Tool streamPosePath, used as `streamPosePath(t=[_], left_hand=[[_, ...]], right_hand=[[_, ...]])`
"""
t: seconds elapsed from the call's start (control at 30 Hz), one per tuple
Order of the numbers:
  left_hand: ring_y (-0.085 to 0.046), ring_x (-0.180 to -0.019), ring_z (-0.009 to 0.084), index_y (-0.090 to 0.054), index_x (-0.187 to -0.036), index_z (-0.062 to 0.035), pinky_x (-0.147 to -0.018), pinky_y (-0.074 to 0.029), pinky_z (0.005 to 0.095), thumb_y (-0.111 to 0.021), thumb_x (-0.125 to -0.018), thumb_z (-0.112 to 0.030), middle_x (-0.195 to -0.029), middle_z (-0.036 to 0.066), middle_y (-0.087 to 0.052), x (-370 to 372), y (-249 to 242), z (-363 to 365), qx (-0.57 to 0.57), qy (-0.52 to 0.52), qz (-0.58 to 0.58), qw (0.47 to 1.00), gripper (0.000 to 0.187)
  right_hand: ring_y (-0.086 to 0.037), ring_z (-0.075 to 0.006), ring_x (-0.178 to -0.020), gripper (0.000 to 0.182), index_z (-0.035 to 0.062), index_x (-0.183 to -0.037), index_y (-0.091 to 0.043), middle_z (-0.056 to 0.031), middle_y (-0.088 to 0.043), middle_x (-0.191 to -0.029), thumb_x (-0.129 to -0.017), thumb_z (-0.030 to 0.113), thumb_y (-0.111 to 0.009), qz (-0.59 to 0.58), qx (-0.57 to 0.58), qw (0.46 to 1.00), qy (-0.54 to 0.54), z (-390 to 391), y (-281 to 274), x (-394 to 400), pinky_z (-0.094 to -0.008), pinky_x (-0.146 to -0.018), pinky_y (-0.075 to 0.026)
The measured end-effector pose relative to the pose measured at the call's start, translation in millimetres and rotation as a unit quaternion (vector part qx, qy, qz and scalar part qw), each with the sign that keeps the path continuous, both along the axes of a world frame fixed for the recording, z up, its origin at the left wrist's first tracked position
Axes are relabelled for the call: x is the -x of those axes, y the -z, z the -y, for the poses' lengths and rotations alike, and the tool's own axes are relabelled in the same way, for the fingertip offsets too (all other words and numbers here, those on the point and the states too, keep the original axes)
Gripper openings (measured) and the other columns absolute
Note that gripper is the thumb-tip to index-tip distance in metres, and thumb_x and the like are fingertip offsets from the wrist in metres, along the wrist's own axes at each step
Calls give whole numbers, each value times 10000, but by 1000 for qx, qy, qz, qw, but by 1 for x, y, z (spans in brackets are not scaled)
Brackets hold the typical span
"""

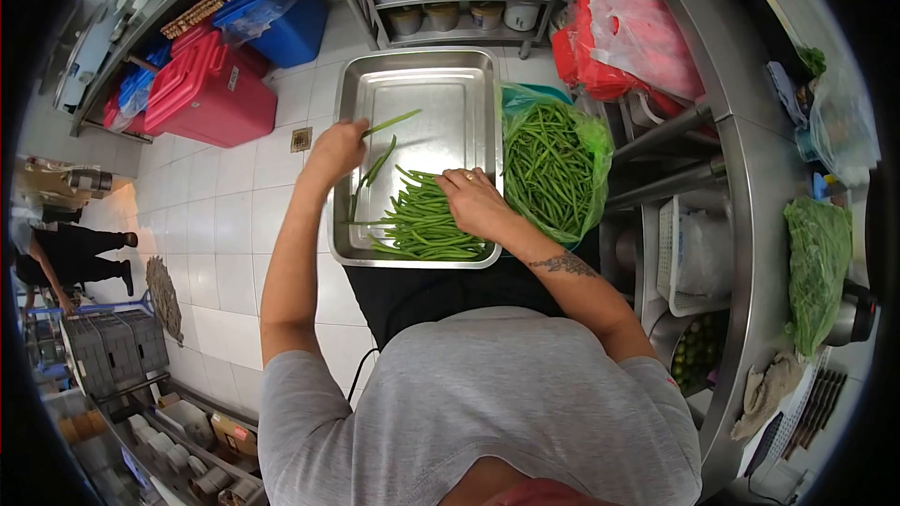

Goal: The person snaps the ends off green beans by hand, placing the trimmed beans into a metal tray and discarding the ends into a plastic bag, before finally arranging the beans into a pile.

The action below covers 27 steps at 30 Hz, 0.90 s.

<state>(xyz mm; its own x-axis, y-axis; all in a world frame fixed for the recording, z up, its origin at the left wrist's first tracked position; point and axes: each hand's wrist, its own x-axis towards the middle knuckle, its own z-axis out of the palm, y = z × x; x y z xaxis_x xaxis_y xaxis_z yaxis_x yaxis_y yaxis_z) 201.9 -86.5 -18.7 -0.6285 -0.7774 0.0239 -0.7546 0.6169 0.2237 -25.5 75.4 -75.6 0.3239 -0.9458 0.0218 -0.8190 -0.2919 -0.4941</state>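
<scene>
A pile of green beans [422,225] lies in the near part of a deep steel tray [417,260], which sits across my lap. My left hand [340,148] is closed over the tray's left rim, a single green bean [394,121] sticking out of it to the right. Just below, a few loose beans [378,164] slant along the tray's left side. On the right edge of the pile rests my right hand [473,201], palm down with fingers stretched over the beans. Against the tray's right side stands a green plastic bag [596,142] full of green beans.
A steel counter [750,169] runs along the right, with a white basket [667,253] beneath it. Red [220,98] and blue bins [291,23] stand far left. Ahead is a steel rack [450,36] of tubs. Another person's legs [98,258] show at left, near a grey crate [117,356].
</scene>
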Motion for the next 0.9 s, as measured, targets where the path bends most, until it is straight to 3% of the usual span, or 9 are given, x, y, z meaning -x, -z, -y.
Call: streamPosePath(t=[0.07, 0.13, 0.17, 0.27, 0.43, 0.57, 0.67, 0.7, 0.9], left_hand=[[-615, -882, 387, -619, -1009, -45, -794, -500, 458, -528, -774, -53, -960, 210, -621, 25, 11, -5, -21, 42, -8, 999, 252], [-596, -927, 386, -612, -966, -27, -784, -483, 445, -626, -811, -138, -971, 192, -620, 48, -12, -31, -113, 58, 30, 991, 191], [-600, -955, 379, -610, -976, -28, -810, -484, 431, -682, -804, -254, -1001, 203, -617, 51, -6, -31, -104, 2, 71, 992, 292], [-605, -956, 379, -590, -1005, -13, -811, -493, 443, -699, -782, -301, -993, 233, -613, 33, 26, -24, -75, -102, 163, 978, 380], [-625, -884, 387, -554, -939, -10, -764, -504, 474, -580, -757, -115, -942, 228, -623, 21, 57, -40, -57, -64, 118, 989, 212], [-616, -851, 385, -557, -959, -10, -745, -497, 470, -566, -765, -74, -919, 197, -618, 32, 38, -36, 19, -40, 21, 999, 204], [-610, -853, 380, -563, -967, -15, -757, -492, 462, -562, -770, -50, -901, 195, -612, 61, 21, -38, 50, 103, -30, 993, 200], [-610, -885, 377, -565, -969, -5, -775, -492, 450, -564, -777, -46, -936, 203, -619, 70, 7, -43, -8, 147, -10, 989, 195], [-658, -840, 340, -557, -963, 12, -729, -534, 426, -495, -833, -56, -948, 236, -646, 32, -1, -47, -47, -85, 185, 978, 158]], right_hand=[[-443, -324, -1213, 477, -28, -1278, -477, -166, -489, -1259, -802, 0, -469, 21, -3, 1000, -10, 0, -4, 1, -501, -1068, -301], [-472, -329, -1158, 427, -18, -1246, -507, -168, -505, -1232, -821, 14, -476, 43, 28, 999, -2, -2, -4, 2, -449, -1030, -337], [-487, -332, -1130, 403, -13, -1230, -522, -169, -513, -1219, -831, 20, -479, 53, 43, 998, 3, -3, -4, 3, -423, -1012, -355], [-488, -333, -1123, 372, -9, -1182, -551, -169, -525, -1196, -813, 19, -518, 137, -7, 989, 61, -7, -11, 9, -415, -996, -372], [-480, -360, -1134, 420, -30, -1246, -477, -211, -499, -1213, -831, 26, -505, 22, 189, 978, 87, 10, -2, 11, -418, -993, -386], [-509, -347, -1106, 399, 6, -1219, -509, -194, -508, -1202, -830, -48, -444, 222, 123, 959, 124, 17, -7, 10, -392, -975, -400], [-511, -372, -1059, 395, 16, -1182, -521, -194, -517, -1137, -798, -63, -475, 294, 125, 929, 184, 16, -26, 16, -427, -918, -422], [-531, -357, -986, 319, 29, -1082, -576, -172, -538, -1067, -791, -60, -481, 275, 176, 925, 193, 18, -27, 16, -421, -862, -443], [-550, -293, -879, 127, 51, -918, -628, -83, -591, -943, -819, 19, -554, 142, 129, 980, 46, 14, -15, 20, -394, -810, -457]])
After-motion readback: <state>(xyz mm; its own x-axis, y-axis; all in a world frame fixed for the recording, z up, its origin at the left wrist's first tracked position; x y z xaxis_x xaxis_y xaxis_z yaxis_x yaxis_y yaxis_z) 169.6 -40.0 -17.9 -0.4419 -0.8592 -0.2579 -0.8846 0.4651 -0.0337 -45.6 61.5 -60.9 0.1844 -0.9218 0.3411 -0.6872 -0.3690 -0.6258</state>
